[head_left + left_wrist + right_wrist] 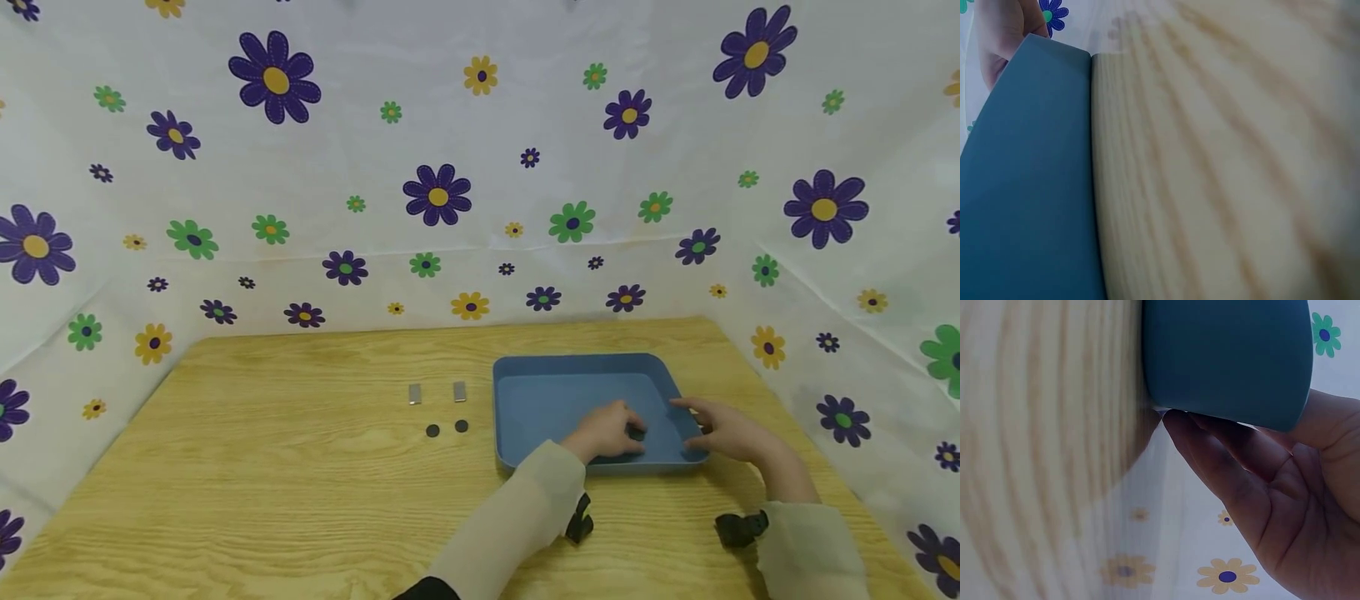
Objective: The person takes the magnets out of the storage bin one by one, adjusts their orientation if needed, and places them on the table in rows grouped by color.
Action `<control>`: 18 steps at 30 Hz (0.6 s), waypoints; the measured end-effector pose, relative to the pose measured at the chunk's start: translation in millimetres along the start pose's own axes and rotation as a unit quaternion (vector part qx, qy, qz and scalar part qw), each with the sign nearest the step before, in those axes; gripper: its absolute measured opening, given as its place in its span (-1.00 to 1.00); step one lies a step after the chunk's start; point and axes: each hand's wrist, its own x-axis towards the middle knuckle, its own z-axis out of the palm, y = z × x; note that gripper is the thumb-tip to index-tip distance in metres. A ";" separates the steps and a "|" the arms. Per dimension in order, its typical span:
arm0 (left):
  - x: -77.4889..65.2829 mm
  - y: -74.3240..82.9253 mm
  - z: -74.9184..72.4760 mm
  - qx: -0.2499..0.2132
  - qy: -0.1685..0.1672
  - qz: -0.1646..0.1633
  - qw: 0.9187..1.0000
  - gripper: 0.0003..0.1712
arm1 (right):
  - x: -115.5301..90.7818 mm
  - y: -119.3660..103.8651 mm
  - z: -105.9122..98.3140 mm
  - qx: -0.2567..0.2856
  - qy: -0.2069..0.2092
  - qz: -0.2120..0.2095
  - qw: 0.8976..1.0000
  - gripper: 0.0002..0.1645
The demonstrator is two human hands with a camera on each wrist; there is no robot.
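A blue rectangular tray (570,392) lies on the wooden table. My left hand (606,429) reaches over its front wall and holds a small dark piece (636,432) between thumb and fingers, low inside the tray. The piece is partly hidden, so its full shape does not show. At the tray's right end my right hand (731,429) grips the wall. The right wrist view shows its fingers (1222,462) against the outside of that wall. To the tray's left are two black discs (432,431) and two silver-grey rectangular pieces (460,392).
The wooden table (262,467) extends left and in front of the tray. White cloth with printed flowers (360,167) hangs behind it and along both sides. Each wrist wears a black strap-on camera (741,529).
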 end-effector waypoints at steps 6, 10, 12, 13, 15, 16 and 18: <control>-1.3 3.0 -1.5 -0.049 0.017 -0.037 0.998 -0.84 | -0.4 0.5 0.3 -0.001 -0.002 0.001 1.000 -0.21; -2.4 3.3 -2.2 -0.061 0.022 -0.045 0.997 -0.89 | -0.7 -0.9 -0.1 0.003 -0.001 0.002 1.000 -0.21; -3.5 3.7 -2.7 -0.066 0.024 -0.043 0.997 -0.90 | -0.7 -1.1 -0.4 0.005 -0.001 0.002 1.000 -0.21; -3.8 3.8 -2.8 -0.070 0.026 -0.043 0.996 -0.91 | -0.7 -1.1 -0.7 0.005 -0.001 0.002 1.000 -0.21; -4.3 3.9 -3.0 -0.086 0.032 -0.042 0.995 -0.90 | -0.8 -1.2 -0.8 0.005 -0.002 0.001 1.000 -0.21; -4.5 3.7 -3.0 -0.099 0.035 -0.044 0.993 -0.89 | -0.8 -1.3 -0.8 0.006 -0.002 0.001 1.000 -0.22; -4.0 2.9 -2.4 -0.128 0.045 -0.047 0.990 -0.87 | -1.0 -1.7 -0.3 0.008 -0.002 0.000 1.000 -0.22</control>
